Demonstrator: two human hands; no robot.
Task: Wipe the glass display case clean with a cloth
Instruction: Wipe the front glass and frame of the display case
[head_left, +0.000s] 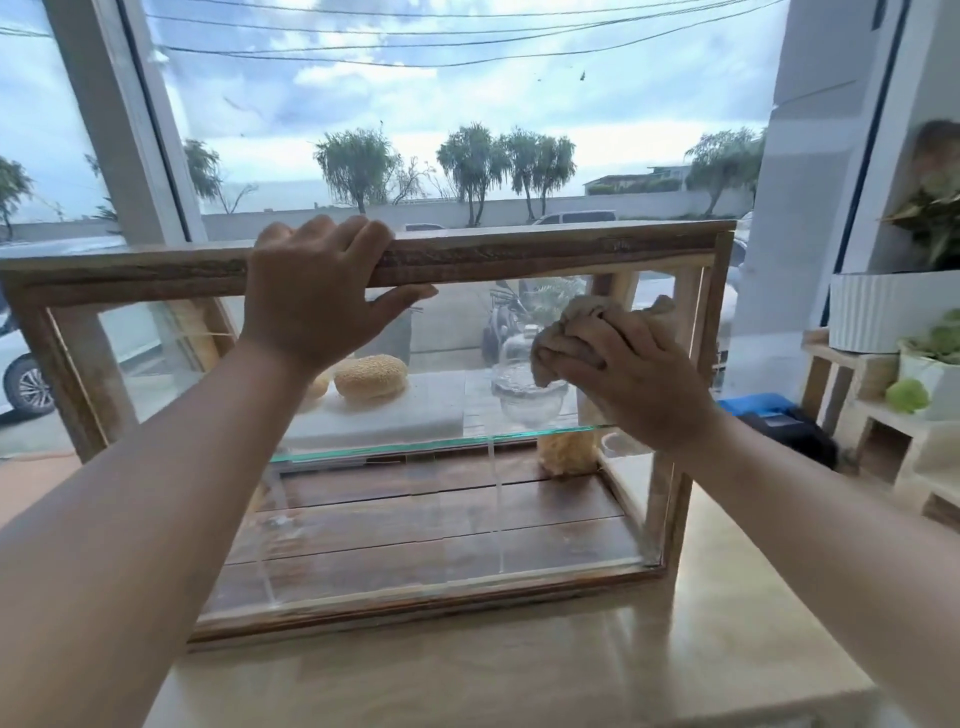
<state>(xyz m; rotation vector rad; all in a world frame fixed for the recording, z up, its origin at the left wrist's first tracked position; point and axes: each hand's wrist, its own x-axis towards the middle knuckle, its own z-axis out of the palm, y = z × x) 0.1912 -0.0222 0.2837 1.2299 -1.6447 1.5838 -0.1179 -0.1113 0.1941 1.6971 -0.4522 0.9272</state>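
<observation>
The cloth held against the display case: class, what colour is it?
Tan, a light brown. The head view shows the cloth bunched in the right hand.

A rectangular display case (519, 254) of clear glass panes in a rough brown wooden frame is stood upright on a pale wooden counter (519, 675), with its long front turned toward the camera and its top rail gripped by the left hand (317, 291). A green-edged glass shelf (441, 444) is fitted across its middle, its floor is formed of dark wooden planks, and whitish streaks are seen on the lower front glass. A crumpled tan cloth (582, 312) is bunched into a wad, gripped in the right hand (639, 374) and pressed against the upper right of the front pane.
</observation>
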